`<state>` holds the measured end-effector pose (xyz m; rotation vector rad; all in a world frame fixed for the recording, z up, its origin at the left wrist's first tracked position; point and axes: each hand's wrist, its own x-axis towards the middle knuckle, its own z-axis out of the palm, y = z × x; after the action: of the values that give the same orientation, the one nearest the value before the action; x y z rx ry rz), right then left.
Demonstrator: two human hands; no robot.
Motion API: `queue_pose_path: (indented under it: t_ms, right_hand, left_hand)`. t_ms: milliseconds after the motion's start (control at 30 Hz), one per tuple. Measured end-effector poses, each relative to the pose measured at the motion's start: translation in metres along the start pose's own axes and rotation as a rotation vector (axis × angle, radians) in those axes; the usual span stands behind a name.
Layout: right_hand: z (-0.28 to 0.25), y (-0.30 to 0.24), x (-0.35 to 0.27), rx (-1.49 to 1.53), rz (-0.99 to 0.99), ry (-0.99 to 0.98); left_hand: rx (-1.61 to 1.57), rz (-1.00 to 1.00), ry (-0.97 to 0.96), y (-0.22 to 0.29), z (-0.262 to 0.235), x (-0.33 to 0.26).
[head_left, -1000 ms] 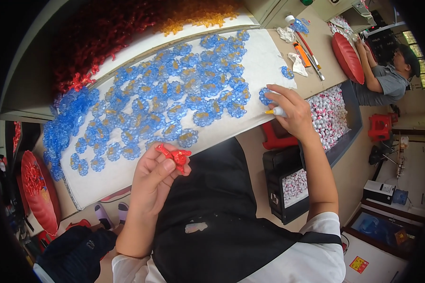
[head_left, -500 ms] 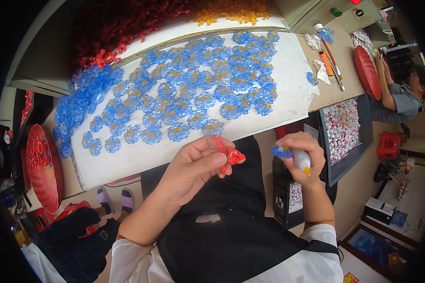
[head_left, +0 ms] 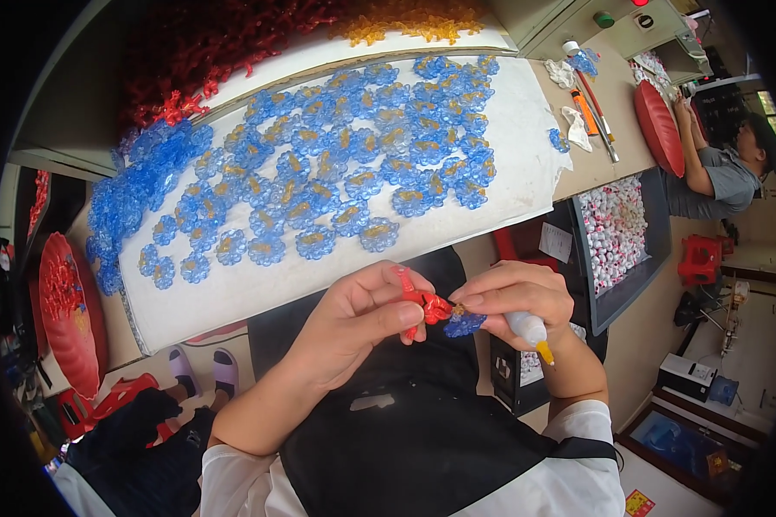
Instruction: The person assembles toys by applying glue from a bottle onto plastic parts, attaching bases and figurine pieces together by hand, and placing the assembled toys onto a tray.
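My left hand [head_left: 366, 314] pinches a small red translucent plastic figure [head_left: 424, 308] between thumb and fingers. Close against the figure's right end is a blue translucent flower-shaped piece [head_left: 464, 324] with a yellowish spot on top, held in the fingertips of my right hand [head_left: 522, 302]. That same hand also keeps a white squeeze bottle [head_left: 526, 328] with a yellow tip against its palm, the tip pointing down and right. Whether the red and blue parts touch is hard to tell. Ahead of my hands, many blue flower pieces [head_left: 316, 242] with yellow centres lie on white paper [head_left: 190, 312].
Red pieces [head_left: 233, 60] and amber pieces [head_left: 414, 23] are heaped at the back. A pile of blue pieces [head_left: 151, 177] lies left, beside a red tray [head_left: 95, 345]. An orange cutter [head_left: 585, 113] lies right, near a dark crate [head_left: 634, 280]. A person [head_left: 720, 168] sits far right.
My right hand has moved left with the blue flower piece and bottle, bringing the blue piece up to the red figure. My left hand still grips the figure.
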<state>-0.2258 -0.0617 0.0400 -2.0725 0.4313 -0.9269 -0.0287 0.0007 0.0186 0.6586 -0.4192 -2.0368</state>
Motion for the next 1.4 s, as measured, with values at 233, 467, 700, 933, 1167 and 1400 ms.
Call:
queue_pose_path:
  t_ms: [233, 467, 700, 933, 1167, 1400]
  right_hand:
    - [0.000, -0.001, -0.004, -0.007, 0.006, 0.006]
    - [0.003, -0.004, -0.007, 0.000, 0.069, 0.017]
    - [-0.001, -0.011, 0.000, -0.133, 0.080, -0.084]
    - [-0.002, -0.010, 0.009, -0.136, 0.023, -0.200]
    - [-0.004, -0.014, 0.016, -0.128, 0.004, -0.288]
    - [-0.011, -0.018, 0.018, -0.161, 0.041, -0.446]
  left_hand:
    - [0.055, 0.002, -0.011, -0.003, 0.000, 0.001]
    - [0.138, 0.000, 0.041, -0.002, 0.003, -0.001]
    - [0.146, -0.030, 0.033, 0.002, -0.001, -0.002]
    - [0.096, -0.084, 0.043, 0.000, -0.007, -0.001]
    - [0.019, -0.173, -0.012, -0.001, -0.014, 0.000]
    - [0.132, -0.296, -0.018, 0.001, -0.007, 0.002]
